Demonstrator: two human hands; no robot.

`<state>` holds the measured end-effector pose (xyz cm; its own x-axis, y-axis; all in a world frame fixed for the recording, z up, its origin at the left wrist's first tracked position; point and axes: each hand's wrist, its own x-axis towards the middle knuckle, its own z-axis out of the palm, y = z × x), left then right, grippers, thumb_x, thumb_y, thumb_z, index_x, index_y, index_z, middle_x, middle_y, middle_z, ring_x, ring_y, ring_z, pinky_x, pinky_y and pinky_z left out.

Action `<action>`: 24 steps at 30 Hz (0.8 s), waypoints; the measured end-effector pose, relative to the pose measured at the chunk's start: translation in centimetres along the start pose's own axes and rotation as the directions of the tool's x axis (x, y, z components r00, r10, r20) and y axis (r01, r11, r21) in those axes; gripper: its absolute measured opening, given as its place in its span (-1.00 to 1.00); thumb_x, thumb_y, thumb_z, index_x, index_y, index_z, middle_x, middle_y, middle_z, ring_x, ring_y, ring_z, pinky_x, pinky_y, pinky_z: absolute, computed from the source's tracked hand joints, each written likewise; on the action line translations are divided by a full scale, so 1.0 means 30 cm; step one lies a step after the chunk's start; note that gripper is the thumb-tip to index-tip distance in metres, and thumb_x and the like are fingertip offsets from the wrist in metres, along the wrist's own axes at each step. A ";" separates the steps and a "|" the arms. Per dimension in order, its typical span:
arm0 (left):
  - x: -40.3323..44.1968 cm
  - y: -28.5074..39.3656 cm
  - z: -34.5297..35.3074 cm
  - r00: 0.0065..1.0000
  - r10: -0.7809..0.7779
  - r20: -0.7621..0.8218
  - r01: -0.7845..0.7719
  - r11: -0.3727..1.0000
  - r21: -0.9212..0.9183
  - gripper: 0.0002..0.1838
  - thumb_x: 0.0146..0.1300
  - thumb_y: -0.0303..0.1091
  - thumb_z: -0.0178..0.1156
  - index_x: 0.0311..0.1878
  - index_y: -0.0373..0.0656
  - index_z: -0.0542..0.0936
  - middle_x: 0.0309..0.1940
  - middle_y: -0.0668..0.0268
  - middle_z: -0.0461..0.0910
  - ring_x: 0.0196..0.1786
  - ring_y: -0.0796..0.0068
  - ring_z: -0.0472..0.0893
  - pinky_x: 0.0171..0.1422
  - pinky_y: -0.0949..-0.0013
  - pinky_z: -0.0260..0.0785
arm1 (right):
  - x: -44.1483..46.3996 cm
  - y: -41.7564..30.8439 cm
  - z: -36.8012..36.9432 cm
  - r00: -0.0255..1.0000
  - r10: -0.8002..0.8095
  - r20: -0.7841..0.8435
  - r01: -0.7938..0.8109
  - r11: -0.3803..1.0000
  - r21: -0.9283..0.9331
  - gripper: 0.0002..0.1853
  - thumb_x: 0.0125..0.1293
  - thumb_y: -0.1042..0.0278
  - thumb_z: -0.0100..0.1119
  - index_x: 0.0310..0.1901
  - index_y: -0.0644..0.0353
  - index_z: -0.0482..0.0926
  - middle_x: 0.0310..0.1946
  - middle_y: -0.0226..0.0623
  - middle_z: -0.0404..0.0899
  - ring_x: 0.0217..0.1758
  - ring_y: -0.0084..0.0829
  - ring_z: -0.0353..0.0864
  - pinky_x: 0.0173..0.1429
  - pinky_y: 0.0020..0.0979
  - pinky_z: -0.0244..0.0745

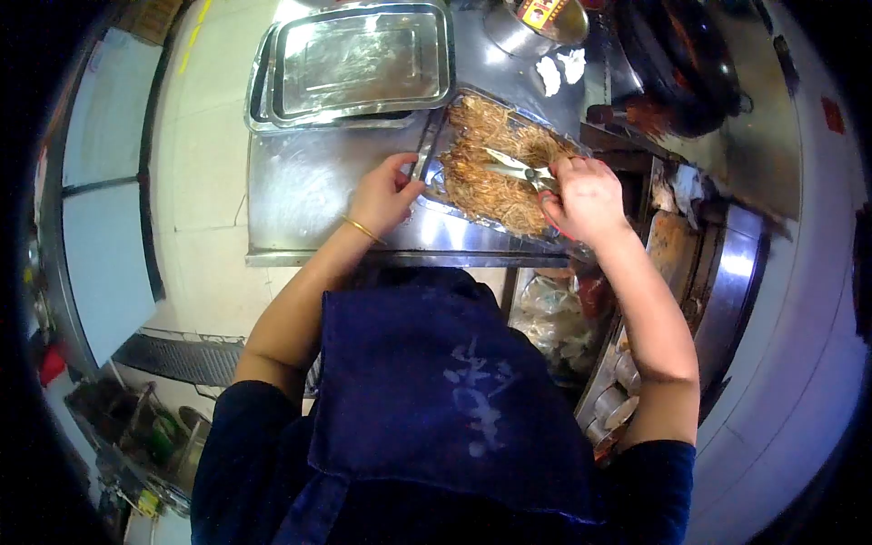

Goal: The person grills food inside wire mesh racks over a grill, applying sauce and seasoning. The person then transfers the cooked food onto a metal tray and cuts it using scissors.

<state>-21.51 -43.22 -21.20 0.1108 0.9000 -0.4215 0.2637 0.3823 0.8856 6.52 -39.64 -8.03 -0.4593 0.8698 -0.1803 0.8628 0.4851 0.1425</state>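
My left hand point(385, 194) pinches the left rim of a shallow metal tray point(424, 154) on the steel worktop. Brown, stringy shredded food point(481, 186) fills most of this tray in a tangled layer. Wrapped in my right hand point(590, 198) are scissors point(510, 165) with red handles, held over the right half of the food. Their silver blades point left and stand apart. Whether strands lie between the blades is too small to make out.
Behind my left hand lie stacked, shiny metal trays point(363, 62). A round metal pot point(518, 34) with a red and yellow packet point(542, 11) stands at the back, near crumpled white pieces point(549, 76). A dark wok point(681, 64) is at the far right. The worktop's front edge point(363, 259) runs before me.
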 end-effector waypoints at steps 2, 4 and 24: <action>0.004 -0.002 -0.001 1.000 0.007 -0.001 -0.007 1.000 0.017 -0.57 0.17 -0.35 0.25 0.13 -0.11 0.48 -0.52 0.27 0.58 -0.63 0.48 0.55 -0.53 0.38 0.42 | -0.007 0.003 -0.011 0.998 -0.034 -0.055 0.035 0.999 0.009 -0.64 -0.06 0.17 0.31 -0.24 0.16 0.51 -0.34 -0.21 0.54 -0.19 -0.20 0.55 -0.02 -0.22 0.44; 0.007 -0.003 0.002 1.000 0.005 -0.002 -0.005 1.000 0.027 -0.57 0.16 -0.34 0.25 0.12 -0.11 0.49 -0.52 0.27 0.58 -0.61 0.48 0.57 -0.53 0.38 0.43 | -0.001 0.007 -0.001 0.995 -0.059 -0.080 0.061 0.998 0.013 -0.62 -0.06 0.17 0.31 -0.21 0.15 0.51 -0.32 -0.22 0.53 -0.14 -0.20 0.52 0.05 -0.22 0.40; -0.001 0.021 -0.007 1.000 0.002 -0.025 0.000 0.997 0.080 -0.57 0.13 -0.31 0.28 0.09 -0.11 0.51 -0.49 0.21 0.59 -0.52 0.37 0.60 -0.41 0.30 0.47 | 0.095 -0.042 0.035 0.986 -0.074 -0.152 0.077 0.997 0.016 -0.68 -0.02 0.18 0.29 -0.24 0.16 0.56 -0.41 -0.21 0.57 -0.27 -0.18 0.59 -0.13 -0.24 0.50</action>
<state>-21.54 -42.95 -20.59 0.0871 0.9058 -0.4146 0.3395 0.3643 0.8672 4.35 -37.86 -9.74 -0.5486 0.8351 -0.0401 0.8280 0.5493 0.1129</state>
